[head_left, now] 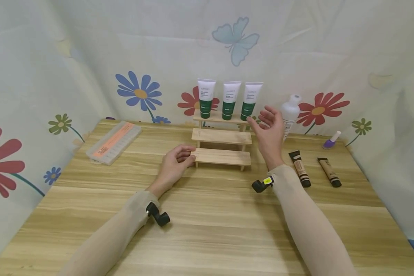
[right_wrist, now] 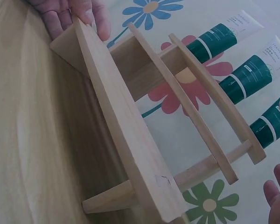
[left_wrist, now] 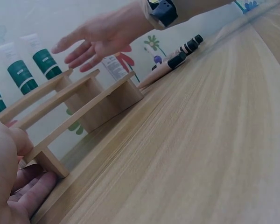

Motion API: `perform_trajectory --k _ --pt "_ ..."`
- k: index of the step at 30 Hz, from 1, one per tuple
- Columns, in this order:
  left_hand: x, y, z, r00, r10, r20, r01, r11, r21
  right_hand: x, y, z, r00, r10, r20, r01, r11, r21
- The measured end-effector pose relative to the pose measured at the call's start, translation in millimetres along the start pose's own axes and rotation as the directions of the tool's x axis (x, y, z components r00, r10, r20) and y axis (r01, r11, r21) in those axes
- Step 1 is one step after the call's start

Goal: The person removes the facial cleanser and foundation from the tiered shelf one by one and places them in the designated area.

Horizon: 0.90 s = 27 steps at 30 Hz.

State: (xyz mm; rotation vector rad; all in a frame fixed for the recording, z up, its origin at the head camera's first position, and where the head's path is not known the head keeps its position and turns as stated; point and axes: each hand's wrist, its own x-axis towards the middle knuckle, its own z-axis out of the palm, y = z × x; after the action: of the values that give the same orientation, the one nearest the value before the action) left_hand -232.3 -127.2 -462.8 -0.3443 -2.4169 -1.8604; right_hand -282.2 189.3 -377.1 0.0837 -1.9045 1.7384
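A three-tier wooden display stand [head_left: 222,137] stands on the table. Its bottom step's left end is pinched by my left hand [head_left: 176,163], thumb on the plank and fingers around the end. Three green-and-white squeeze tubes stand upright on the top tier: a left tube [head_left: 206,98], a middle tube [head_left: 231,100] and a right tube [head_left: 252,101]. Beside the right tube is my right hand [head_left: 270,130], fingers spread and relaxed, holding nothing. Its thumb tip is close to that tube's base; whether they touch I cannot tell. The two lower tiers carry nothing.
A white bottle [head_left: 290,111] stands behind my right hand, partly hidden. Farther right are a purple nail polish bottle [head_left: 331,141] and two beige cosmetic tubes with black ends [head_left: 300,168]. A flat clear plastic case [head_left: 114,143] lies left. Flowered cloth [head_left: 165,46] hangs behind.
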Motion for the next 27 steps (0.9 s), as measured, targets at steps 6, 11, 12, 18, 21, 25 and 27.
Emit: perform_trajectory --k 6,11,12,18,21,25,27 --pt "0.2 -1.1 -0.2 1.0 0.001 -0.002 -0.001 1.0 0.003 10.4 4 7 1.0 -0.021 0.002 0.021 1.0 -0.014" --pt "0.3 0.1 -0.1 1.0 0.004 -0.002 -0.004 1.0 0.002 17.5 4 14 0.999 -0.05 0.011 0.05 0.999 -0.01" --pt "0.4 0.1 0.1 1.0 0.005 -0.001 -0.005 1.0 0.002 18.3 3 15 0.998 -0.054 0.016 0.054 0.999 -0.006" --pt "-0.6 -0.9 0.2 1.0 0.006 0.002 -0.006 1.0 -0.003 19.6 0 23 0.999 -0.048 0.024 0.049 0.998 -0.028" --pt "0.0 -1.1 0.4 1.0 0.01 0.0 -0.01 1.0 -0.005 20.7 0 25 0.999 -0.041 0.018 0.042 0.998 -0.043" --pt "0.6 -1.0 0.0 1.0 0.01 -0.006 -0.01 1.0 0.0 21.5 2 27 0.999 -0.046 0.013 0.046 0.998 -0.045" --pt "0.1 -0.7 -0.5 1.0 0.006 -0.007 -0.006 1.0 0.0 21.3 3 28 0.999 -0.053 0.013 0.054 0.997 -0.047"
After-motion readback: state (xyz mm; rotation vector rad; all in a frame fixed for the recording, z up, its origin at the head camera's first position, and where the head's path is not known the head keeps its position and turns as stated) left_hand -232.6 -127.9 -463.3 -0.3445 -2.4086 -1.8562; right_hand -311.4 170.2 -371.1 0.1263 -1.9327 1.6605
